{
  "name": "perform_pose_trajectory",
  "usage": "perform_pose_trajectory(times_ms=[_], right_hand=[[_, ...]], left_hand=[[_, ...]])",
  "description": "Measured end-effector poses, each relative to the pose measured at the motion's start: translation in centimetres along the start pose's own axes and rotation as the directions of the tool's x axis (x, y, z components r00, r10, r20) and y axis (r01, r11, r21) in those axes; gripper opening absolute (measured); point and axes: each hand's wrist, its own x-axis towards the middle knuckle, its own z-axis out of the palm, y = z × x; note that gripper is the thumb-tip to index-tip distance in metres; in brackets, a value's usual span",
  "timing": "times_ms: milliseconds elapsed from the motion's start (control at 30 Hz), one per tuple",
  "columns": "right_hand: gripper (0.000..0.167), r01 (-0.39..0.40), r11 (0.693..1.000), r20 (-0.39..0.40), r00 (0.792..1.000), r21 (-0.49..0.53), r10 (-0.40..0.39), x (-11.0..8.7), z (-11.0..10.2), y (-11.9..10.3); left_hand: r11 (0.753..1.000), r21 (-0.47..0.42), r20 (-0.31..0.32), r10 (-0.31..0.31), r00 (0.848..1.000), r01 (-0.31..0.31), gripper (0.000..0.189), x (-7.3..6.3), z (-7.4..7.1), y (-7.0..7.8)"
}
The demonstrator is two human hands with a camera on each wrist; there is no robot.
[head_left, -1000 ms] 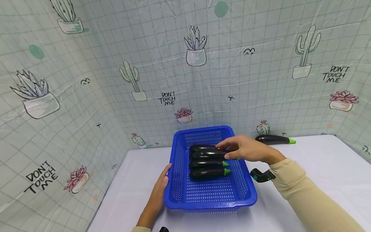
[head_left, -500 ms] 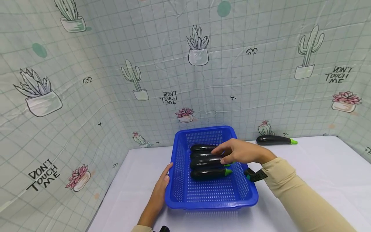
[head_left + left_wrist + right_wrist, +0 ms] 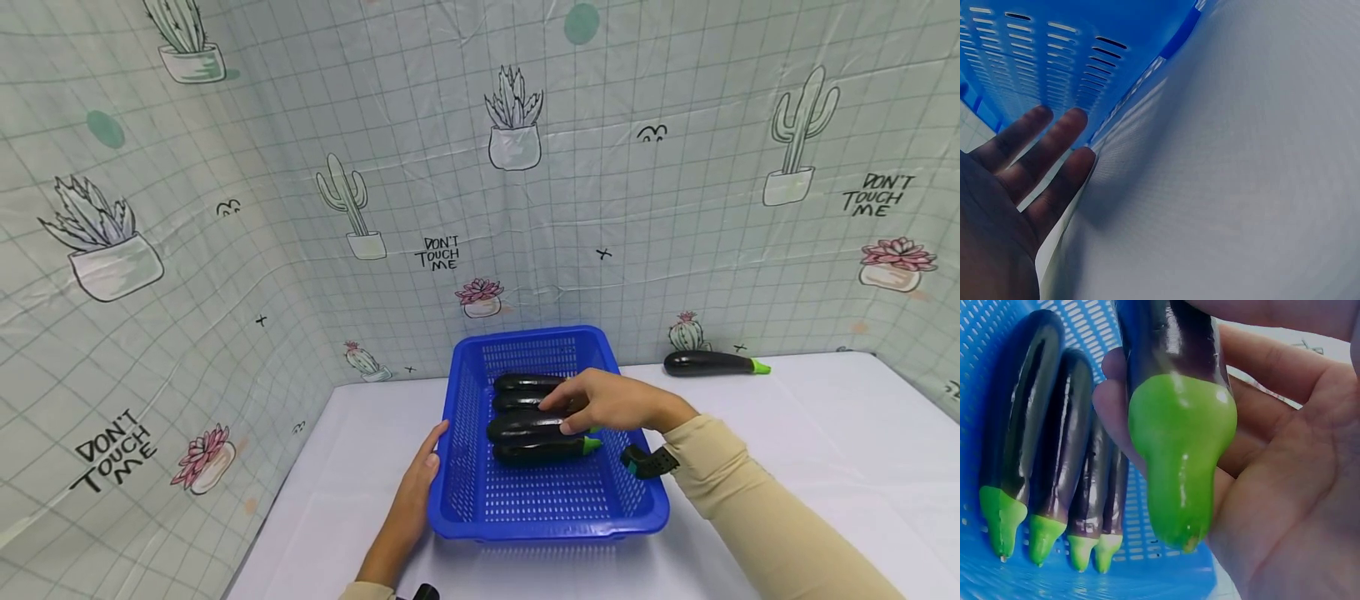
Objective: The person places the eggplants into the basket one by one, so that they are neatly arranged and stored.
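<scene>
My right hand (image 3: pixel 617 402) holds a dark eggplant (image 3: pixel 521 428) between thumb and fingers, over the blue basket (image 3: pixel 547 528). In the right wrist view, the green cap of the held eggplant (image 3: pixel 1182 450) faces the camera. Several other eggplants (image 3: pixel 1016 419) lie side by side inside the basket, their green ends pointing the same way. The nearest of them (image 3: pixel 536 452) shows just below the held one in the head view. At the basket's left wall, my left hand (image 3: pixel 414 485) rests with extended fingers; the left wrist view shows its fingers (image 3: pixel 1047 147) against the slotted side.
Another eggplant (image 3: pixel 708 363) lies on the white table (image 3: pixel 810 450), to the right by the back wall. A cactus-print cloth (image 3: pixel 555 217) covers the walls behind and at the left. The near part of the basket floor shows bare mesh.
My right hand has brought the held eggplant toward me and slightly left, from over the farther eggplants to just beyond the nearest one. The left hand stays at the basket's side.
</scene>
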Motion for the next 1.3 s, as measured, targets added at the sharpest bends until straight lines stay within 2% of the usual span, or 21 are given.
perform_pose_trajectory(times_ms=[567,967,1300], right_hand=[[0.036,-0.042,0.999,0.009,0.999,0.014,0.042,0.9,0.4,-0.2],[0.039,-0.038,0.999,0.077,0.996,0.024,0.036,1.7,1.0,-0.1],[0.032,-0.092,0.996,0.123,0.988,0.006,0.09,2.0,1.9,0.0]], left_hand=[[1.0,0.014,0.003,-0.003,1.0,0.003,0.05,-0.1,0.1,0.3],[1.0,0.021,-0.005,0.001,1.0,-0.001,0.049,0.0,0.1,0.4],[1.0,0.008,-0.006,0.007,1.0,-0.007,0.05,0.0,0.1,0.3]])
